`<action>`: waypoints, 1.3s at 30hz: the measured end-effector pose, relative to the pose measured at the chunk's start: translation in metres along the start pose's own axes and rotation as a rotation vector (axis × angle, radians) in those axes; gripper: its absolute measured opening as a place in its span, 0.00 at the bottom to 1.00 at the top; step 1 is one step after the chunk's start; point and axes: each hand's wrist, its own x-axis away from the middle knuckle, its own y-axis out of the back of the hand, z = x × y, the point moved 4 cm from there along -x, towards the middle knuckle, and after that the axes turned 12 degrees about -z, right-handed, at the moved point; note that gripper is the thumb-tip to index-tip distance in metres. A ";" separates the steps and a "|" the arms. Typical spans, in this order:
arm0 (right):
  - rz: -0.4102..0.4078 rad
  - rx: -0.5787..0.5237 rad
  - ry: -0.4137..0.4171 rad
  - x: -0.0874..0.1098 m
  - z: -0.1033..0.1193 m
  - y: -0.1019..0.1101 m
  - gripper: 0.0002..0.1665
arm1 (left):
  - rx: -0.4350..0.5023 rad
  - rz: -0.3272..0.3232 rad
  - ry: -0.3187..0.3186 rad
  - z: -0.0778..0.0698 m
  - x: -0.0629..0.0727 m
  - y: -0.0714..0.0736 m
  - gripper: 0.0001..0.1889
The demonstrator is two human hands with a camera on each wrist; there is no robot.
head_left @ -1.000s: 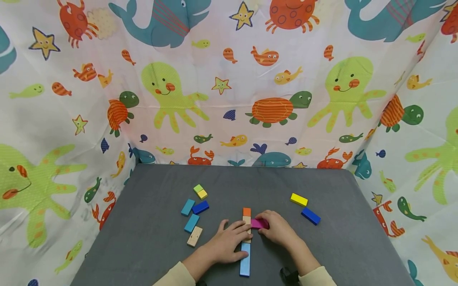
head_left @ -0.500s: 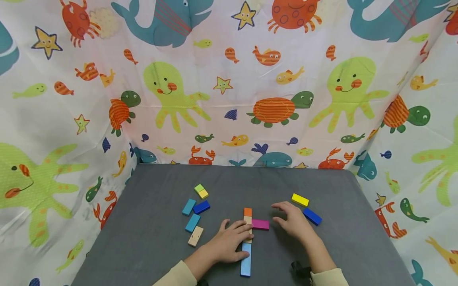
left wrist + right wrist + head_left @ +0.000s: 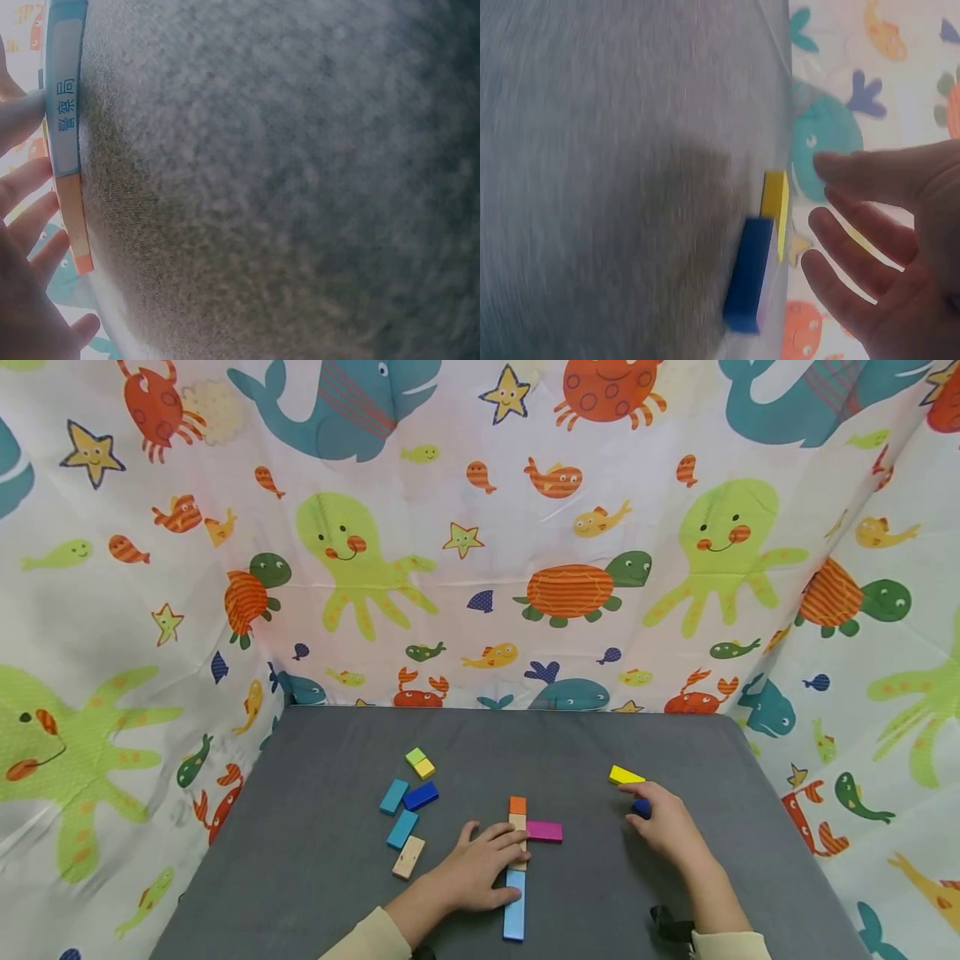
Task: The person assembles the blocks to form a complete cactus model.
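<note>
A row of blocks runs away from me: a light blue block (image 3: 513, 920) with lettering on its side, natural wood (image 3: 517, 819) and an orange block (image 3: 517, 805). My left hand (image 3: 476, 870) rests across this row, fingers extended, hiding part of it. A magenta block (image 3: 546, 832) sticks out sideways from the wood section to the right. Farther right, my right hand (image 3: 671, 827) hovers over a dark blue block (image 3: 750, 277), thumb and fingers apart. That hand partly covers the dark blue block and the yellow block (image 3: 622, 775) beside it in the head view.
Left of the row lie two teal blocks (image 3: 393, 796), a dark blue one (image 3: 421, 795), a wooden one (image 3: 408, 857), and small green (image 3: 416, 756) and yellow (image 3: 424, 768) pieces. A printed curtain (image 3: 465, 610) stands behind the grey table (image 3: 330, 743).
My right hand has let go of the magenta block and moved right to the dark blue and yellow blocks. The magenta block stays against the row, and my left hand keeps its place.
</note>
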 end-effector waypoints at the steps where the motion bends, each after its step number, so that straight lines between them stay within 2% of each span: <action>1: 0.005 0.005 -0.017 0.000 -0.004 0.003 0.28 | 0.000 0.001 -0.001 0.000 0.000 0.000 0.29; 7: 0.035 0.033 -0.114 0.003 -0.024 0.016 0.34 | 0.012 0.015 0.000 0.000 -0.001 0.000 0.29; 14: 0.057 0.040 -0.124 0.001 -0.038 0.018 0.40 | 0.005 0.006 -0.001 0.001 0.000 0.000 0.29; 22: 0.233 0.070 -0.117 -0.003 -0.048 0.008 0.48 | 0.001 -0.003 0.000 0.000 0.001 0.002 0.29; 32: 0.248 0.070 -0.048 -0.004 -0.050 0.001 0.47 | 0.005 0.003 0.014 0.001 0.000 0.001 0.29; 39: 0.238 0.063 -0.065 0.000 -0.047 0.002 0.40 | 0.009 0.002 0.016 0.000 0.000 0.003 0.29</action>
